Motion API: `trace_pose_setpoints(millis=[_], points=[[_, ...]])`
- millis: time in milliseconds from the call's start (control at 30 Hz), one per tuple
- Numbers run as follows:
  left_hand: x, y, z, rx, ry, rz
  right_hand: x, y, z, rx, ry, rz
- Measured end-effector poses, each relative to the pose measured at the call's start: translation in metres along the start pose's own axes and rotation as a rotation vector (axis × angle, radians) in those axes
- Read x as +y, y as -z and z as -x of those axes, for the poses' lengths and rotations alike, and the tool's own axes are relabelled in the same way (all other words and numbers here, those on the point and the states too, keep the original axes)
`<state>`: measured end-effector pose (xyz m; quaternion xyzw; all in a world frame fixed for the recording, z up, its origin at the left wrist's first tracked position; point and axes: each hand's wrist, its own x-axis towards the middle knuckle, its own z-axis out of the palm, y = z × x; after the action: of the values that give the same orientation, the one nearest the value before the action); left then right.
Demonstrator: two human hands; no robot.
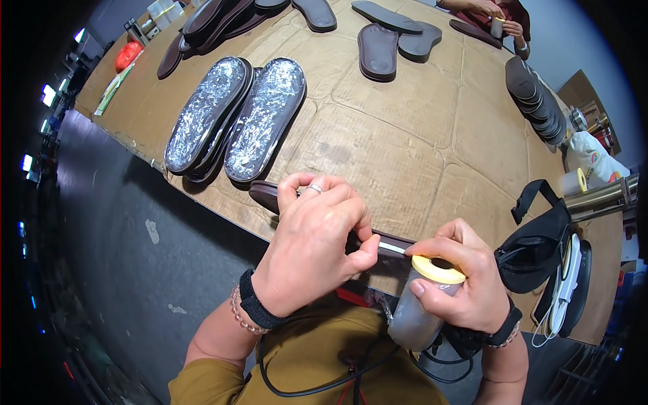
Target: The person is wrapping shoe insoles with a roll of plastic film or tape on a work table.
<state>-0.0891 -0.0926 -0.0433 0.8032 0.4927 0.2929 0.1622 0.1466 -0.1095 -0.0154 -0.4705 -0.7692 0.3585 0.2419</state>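
My left hand is closed over a dark brown shoe sole at the table's near edge. Its thumb and fingertip press together beside the sole's right part, and the hand hides the sole's middle. A narrow white strip shows between my two hands along the sole. Wrapped in my right hand is a roll of clear film with a yellow core end, tilted below the table edge. My right fingertips touch the sole's right end.
Film-covered soles lie stacked at left on the cardboard-topped table. More bare soles lie farther back, and a row stands at right. A black pouch and white power strip sit near right. Another person's hands work at the far right.
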Motion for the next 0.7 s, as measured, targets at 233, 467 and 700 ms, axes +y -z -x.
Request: trace_pose_setpoints(millis=[233,467,700], points=[[0.0016,0.0012,0.0009,-0.012,-0.008,-0.011,-0.0014,0.0000,0.0001,-0.010,0.000,0.004],[0.0026,0.0001,0.0027,-0.007,-0.008,-0.025,-0.0024,0.0003,0.0009,-0.018,-0.019,0.004],[0.0004,0.0026,0.0039,-0.009,-0.017,-0.020,-0.0027,0.0001,0.0000,-0.006,-0.015,0.015]])
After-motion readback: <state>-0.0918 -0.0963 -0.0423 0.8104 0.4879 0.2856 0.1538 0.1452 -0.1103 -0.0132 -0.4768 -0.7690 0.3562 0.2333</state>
